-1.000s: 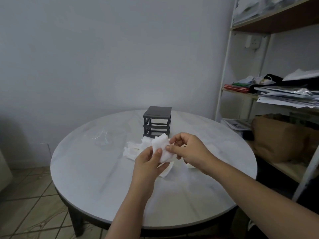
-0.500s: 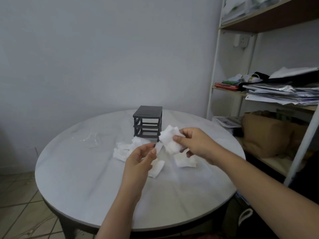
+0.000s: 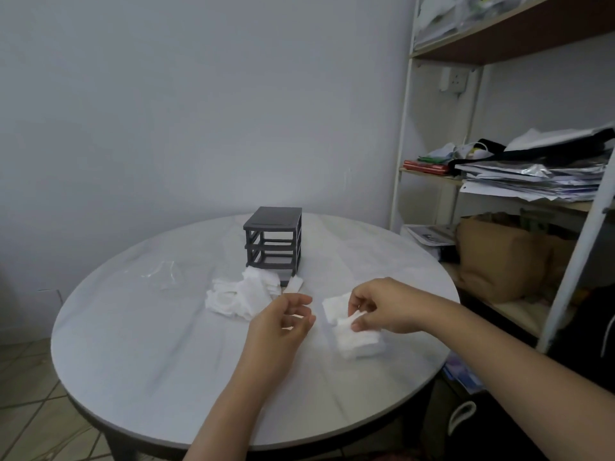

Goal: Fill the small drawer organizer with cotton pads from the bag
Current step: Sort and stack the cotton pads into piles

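A small dark grey drawer organizer (image 3: 273,242) stands at the far middle of the round table, its frame showing no drawers inside. A loose heap of white cotton pads (image 3: 240,297) lies just in front of it. My right hand (image 3: 382,306) pinches a cotton pad at the top of a second white stack of pads (image 3: 357,341) on the right side of the table. My left hand (image 3: 283,322) hovers between the two piles, fingers loosely curled, holding nothing. A clear plastic bag (image 3: 163,272) lies flat to the left of the heap.
The round pale table (image 3: 166,361) has a dark rim. A white-framed shelf unit (image 3: 565,294) stands at the right, holding papers, a brown paper bag (image 3: 499,257) and clutter. Tiled floor shows at lower left.
My right hand carried the bunch of pads from the middle down to the right side of the table. My left hand let go of them and stays hovering, holding nothing.
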